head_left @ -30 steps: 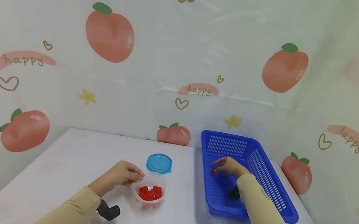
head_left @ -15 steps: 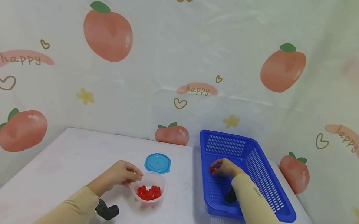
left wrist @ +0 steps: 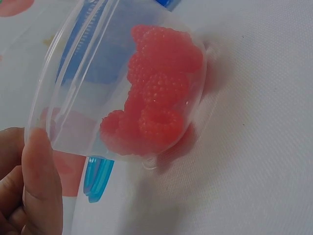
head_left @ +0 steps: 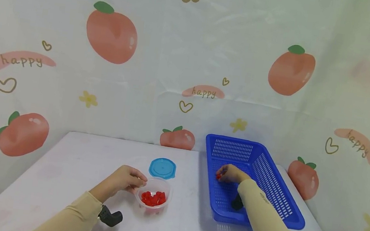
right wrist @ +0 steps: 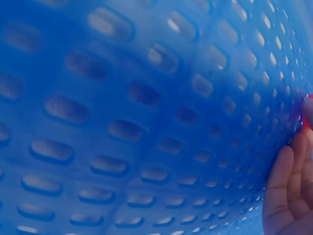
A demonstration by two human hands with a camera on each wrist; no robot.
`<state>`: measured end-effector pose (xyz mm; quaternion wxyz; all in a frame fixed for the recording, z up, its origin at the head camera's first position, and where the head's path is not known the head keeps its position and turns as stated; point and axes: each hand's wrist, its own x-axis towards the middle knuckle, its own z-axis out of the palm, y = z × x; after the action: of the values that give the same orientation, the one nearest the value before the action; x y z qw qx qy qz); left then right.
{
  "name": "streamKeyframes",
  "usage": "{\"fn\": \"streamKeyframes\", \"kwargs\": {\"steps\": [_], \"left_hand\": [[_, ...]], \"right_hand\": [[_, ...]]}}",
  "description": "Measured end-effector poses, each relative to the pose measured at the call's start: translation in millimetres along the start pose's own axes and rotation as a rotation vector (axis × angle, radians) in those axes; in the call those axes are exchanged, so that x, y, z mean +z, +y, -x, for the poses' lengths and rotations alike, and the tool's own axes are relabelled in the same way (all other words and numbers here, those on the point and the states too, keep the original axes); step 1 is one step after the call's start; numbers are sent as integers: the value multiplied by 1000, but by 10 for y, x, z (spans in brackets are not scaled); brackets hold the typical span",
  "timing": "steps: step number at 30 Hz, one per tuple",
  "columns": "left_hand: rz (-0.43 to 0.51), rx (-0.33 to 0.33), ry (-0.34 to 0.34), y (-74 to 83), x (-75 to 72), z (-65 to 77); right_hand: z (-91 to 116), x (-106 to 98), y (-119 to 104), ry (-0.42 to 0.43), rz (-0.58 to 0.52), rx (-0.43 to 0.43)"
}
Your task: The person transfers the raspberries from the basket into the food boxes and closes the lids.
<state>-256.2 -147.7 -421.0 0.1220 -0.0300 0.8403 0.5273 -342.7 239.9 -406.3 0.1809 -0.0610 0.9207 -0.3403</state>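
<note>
My left hand [head_left: 123, 181] pinches the rim of a clear plastic tub [head_left: 160, 184] on the table, thumb and fingers at its left side. Several red raspberries [left wrist: 164, 88] lie piled in the bottom of the tub, seen through its wall in the left wrist view. Over on the right, my right hand [head_left: 232, 173] is down inside a blue basket [head_left: 228, 216]. Its fingertips pinch one raspberry [head_left: 218, 177] close over the basket floor. In the right wrist view only a sliver of that red fruit shows, mostly hidden by the fingers [right wrist: 279, 181].
A blue lid [head_left: 162, 168] lies flat just behind the tub. The basket's slotted walls rise around the right hand. White table surface [head_left: 187, 193] separates tub and basket. A printed curtain [head_left: 151, 49] hangs behind the table.
The fingers of my right hand have closed in on the raspberry in the basket. My left hand and the tub stay in place, while the head view has shifted slightly.
</note>
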Motion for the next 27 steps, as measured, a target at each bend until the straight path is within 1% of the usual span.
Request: {"fn": "streamKeyframes", "kwargs": {"steps": [4,8,11,14,20,23,27], "left_hand": [[2,-2,1,2,3,3],[6,5,-7,12,-5,16],[11,10,-17,19,-15,21],[11,16,-22,17,-18,17],[10,18,-22,-12,-18,-3],[9,23,-23,-24,-21,-6],[8,26,-20,-25,-23,-3]], "right_hand": [[27,-11,-1,-29,10,-2],[39,-42,-11,-59,-19,8],[50,-69,-32,-42,-47,-16],[47,-102,-39,-13,-90,-63],[56,-172,-126,59,-263,-114],[112,-233,-243,118,-370,-130],[235,-320,-440,182,-484,-167]]}}
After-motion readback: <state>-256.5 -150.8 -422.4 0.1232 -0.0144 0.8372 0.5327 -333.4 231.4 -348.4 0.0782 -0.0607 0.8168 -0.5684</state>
